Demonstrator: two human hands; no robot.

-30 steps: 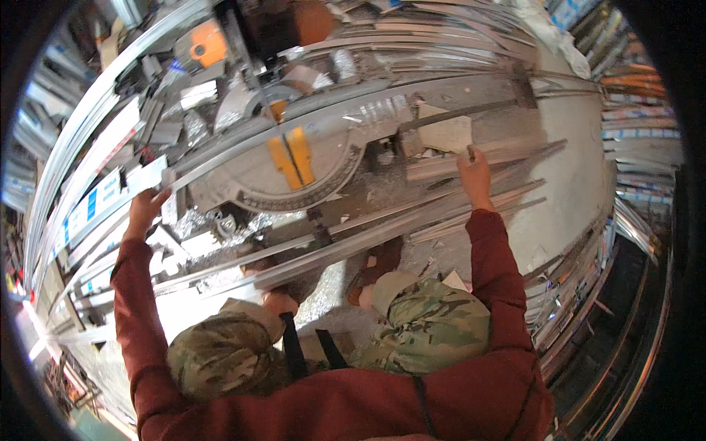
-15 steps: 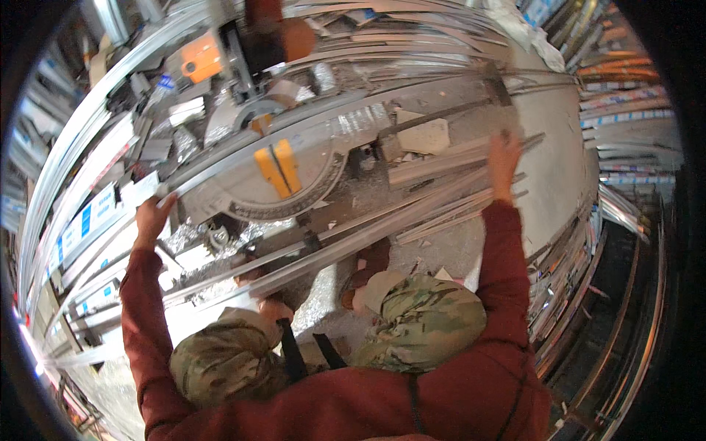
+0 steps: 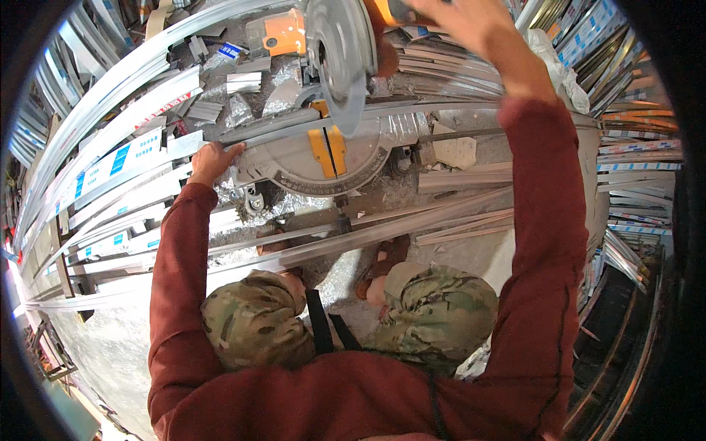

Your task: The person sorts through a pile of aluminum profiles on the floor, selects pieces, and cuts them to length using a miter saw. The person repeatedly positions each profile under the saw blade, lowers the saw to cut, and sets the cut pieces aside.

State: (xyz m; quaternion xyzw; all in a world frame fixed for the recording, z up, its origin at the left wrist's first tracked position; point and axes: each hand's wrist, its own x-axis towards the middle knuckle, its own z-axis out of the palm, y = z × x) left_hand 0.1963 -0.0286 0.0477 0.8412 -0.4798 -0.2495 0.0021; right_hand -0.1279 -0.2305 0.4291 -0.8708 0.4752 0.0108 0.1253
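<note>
A miter saw with a grey round base (image 3: 283,165) and a yellow slotted insert (image 3: 326,152) stands in front of me. Its round blade and guard (image 3: 342,55) are raised over the insert. At the top edge, my right hand (image 3: 460,26) is closed around the saw's orange and black handle (image 3: 390,12); some fingers are cut off by the picture's edge. My left hand (image 3: 213,162) grips a long thin metal strip (image 3: 276,137) at the left end of the base. The strip lies along the saw's fence and runs on to the right.
Long metal profiles (image 3: 95,103) fan out at the left, some with blue-marked film. Offcuts (image 3: 246,82) and an orange plastic part (image 3: 284,33) lie behind the saw. More strips (image 3: 382,228) cross between the saw and my knees. Racked profiles (image 3: 636,169) stand at the right.
My right hand has gone from the strips at the right up to the saw handle. My left hand stays at the strip by the base's left end. The view has shifted.
</note>
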